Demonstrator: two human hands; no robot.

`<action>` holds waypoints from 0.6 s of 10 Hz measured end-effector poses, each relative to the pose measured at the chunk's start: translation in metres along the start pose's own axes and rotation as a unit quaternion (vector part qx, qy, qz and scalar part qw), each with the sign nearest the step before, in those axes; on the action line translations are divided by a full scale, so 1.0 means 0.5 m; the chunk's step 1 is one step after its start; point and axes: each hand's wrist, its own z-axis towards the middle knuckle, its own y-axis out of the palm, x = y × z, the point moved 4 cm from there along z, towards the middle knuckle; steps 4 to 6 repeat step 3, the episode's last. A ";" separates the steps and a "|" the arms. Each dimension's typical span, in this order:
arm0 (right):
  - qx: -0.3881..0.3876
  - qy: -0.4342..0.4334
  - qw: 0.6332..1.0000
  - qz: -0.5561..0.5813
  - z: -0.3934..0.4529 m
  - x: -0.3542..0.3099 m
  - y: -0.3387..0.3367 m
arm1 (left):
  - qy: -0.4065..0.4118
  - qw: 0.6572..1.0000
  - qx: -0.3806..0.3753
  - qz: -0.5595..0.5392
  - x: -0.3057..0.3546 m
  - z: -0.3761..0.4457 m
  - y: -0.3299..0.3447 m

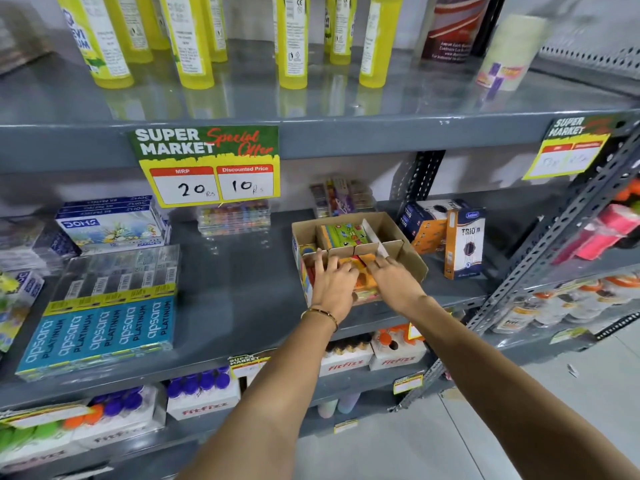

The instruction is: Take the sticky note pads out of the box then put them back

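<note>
1. Far left, middle shelf [242,271]: apsara pencil packs [100,327] lying flat, DOMS boxes [110,225] stacked behind them.
2. Price tag [207,164] hangs off the shelf edge above; reads 20 and 10. Yellow bottles [194,39] stand on the top shelf over it.
3. Left hand [332,285], bracelet [320,315] on the wrist, reaches into the front of the cardboard box [391,237]. Fingers spread, lying flat on the sticky note pads [363,275]; no closed grasp that I can see.
4. Pads are inside the box: orange/yellow ones in the front section under both hands, a green pack [344,235] in the rear section behind the cardboard divider.
5. Right hand [394,282] sits just beside the left one, fingers stretched forward and close together, tips touching the pads near the divider. Can't tell if it's gripping anything.
6. Right of the box: TRIO cartons [464,247] upright, near the box but apart from it.
7. Lower shelf: FitFizz boxes [346,362] with capped bottles.
</note>
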 end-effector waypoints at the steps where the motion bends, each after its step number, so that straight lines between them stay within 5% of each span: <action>1: -0.001 0.002 1.000 -0.009 -0.005 -0.005 -0.002 | 0.002 1.000 0.001 0.009 0.005 -0.004 -0.006; 6: 0.033 0.018 0.999 -0.017 -0.034 -0.022 -0.025 | 0.021 0.999 0.024 -0.008 0.000 -0.017 -0.019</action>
